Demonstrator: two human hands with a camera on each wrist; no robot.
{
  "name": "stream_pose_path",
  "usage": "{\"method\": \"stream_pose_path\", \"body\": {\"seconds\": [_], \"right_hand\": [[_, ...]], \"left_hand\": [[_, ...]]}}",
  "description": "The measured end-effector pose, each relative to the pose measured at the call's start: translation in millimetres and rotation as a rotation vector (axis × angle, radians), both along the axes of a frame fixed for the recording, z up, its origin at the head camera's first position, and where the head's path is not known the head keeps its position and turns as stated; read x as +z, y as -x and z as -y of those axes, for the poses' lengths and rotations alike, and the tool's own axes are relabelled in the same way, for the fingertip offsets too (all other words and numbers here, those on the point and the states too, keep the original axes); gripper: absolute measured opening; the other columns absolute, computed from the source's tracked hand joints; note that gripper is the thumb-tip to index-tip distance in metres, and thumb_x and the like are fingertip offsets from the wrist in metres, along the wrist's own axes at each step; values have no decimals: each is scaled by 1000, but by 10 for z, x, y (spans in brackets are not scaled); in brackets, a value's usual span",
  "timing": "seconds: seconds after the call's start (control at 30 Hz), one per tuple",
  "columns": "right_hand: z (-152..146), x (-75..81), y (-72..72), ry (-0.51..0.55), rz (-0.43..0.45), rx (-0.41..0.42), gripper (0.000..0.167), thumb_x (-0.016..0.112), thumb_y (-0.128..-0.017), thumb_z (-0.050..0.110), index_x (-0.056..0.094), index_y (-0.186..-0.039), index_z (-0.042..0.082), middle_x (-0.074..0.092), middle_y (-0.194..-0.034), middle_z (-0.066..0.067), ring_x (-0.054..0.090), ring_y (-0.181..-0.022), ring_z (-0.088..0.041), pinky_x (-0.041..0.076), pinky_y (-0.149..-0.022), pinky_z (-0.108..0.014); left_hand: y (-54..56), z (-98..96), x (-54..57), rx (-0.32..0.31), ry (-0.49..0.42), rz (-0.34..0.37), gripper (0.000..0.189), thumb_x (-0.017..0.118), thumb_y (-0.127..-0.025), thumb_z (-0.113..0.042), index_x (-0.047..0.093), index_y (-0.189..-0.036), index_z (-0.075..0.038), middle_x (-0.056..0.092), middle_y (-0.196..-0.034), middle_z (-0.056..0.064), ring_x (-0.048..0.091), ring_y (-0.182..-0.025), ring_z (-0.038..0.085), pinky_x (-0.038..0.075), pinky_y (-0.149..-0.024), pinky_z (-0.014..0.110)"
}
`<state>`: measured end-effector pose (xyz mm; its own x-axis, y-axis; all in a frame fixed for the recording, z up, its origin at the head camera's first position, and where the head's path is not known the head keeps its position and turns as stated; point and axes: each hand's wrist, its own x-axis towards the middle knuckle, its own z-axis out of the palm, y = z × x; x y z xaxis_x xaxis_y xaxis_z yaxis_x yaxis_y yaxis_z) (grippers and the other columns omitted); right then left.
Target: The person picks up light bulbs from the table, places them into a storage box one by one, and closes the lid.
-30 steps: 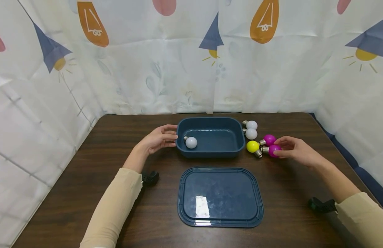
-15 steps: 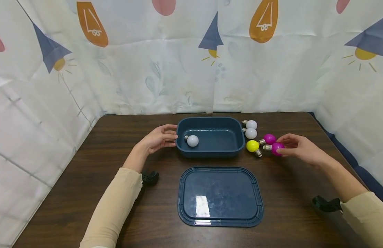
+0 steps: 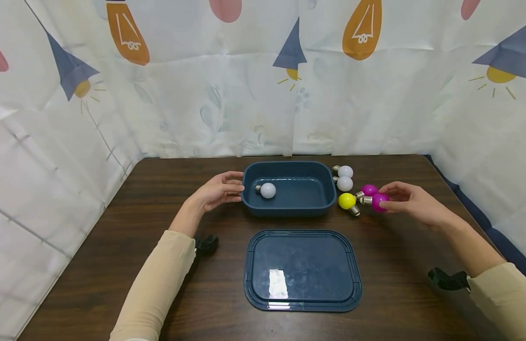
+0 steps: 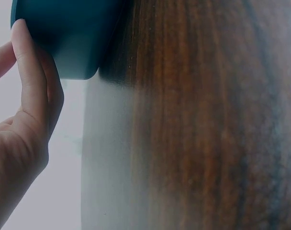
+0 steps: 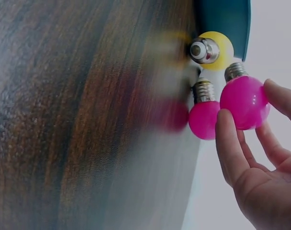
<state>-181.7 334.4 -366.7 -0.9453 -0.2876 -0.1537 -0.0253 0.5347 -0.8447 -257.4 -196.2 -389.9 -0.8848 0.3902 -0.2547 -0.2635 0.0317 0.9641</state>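
My right hand (image 3: 409,201) pinches a magenta light bulb (image 5: 243,103) between thumb and fingertips, its metal screw base pointing left in the head view. Right behind it lies a second magenta bulb (image 3: 369,190), and to its left a yellow bulb (image 3: 346,201). In the right wrist view the held bulb shows higher off the table than the other magenta one. My left hand (image 3: 220,192) has its fingertips at the left wall of a dark blue box (image 3: 288,212), fingers extended. One white bulb (image 3: 268,190) lies inside the box, near its left end.
Two white bulbs (image 3: 344,183) lie by the box's right end. A flat dark blue lid (image 3: 303,270) rests on the brown wooden table (image 3: 194,293) in front of the box. A printed curtain (image 3: 245,94) hangs along the table's back edge.
My right hand has moved slightly right and back with the magenta bulb in its fingers. Inside the box the white bulb has shifted a little to the right. My left hand stays put.
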Motion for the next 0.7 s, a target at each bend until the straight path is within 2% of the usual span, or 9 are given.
{"method": "stream_pose_path", "body": {"seconds": [0.37,0.7], "right_hand": [[6,18,16,62,16,3,52,66,-103,21,48,-144,-4,50,-140,-27,63,-106,-16,58,-91,-34],[64,90,44,67,-4,5,51,65,-103,22,49,-145,-3,49,-141,-25,62,-107,-16,58,-92,-33]], "left_hand": [[-1,3,-2,-12,-8,0,59,59,-103,1,33,-156,-1,58,-124,18,71,-93,18,60,-87,35],[-7,4,15,-7,-13,3,59,59,-103,1,33,-157,-3,57,-127,18,71,-92,17,61,-86,35]]}}
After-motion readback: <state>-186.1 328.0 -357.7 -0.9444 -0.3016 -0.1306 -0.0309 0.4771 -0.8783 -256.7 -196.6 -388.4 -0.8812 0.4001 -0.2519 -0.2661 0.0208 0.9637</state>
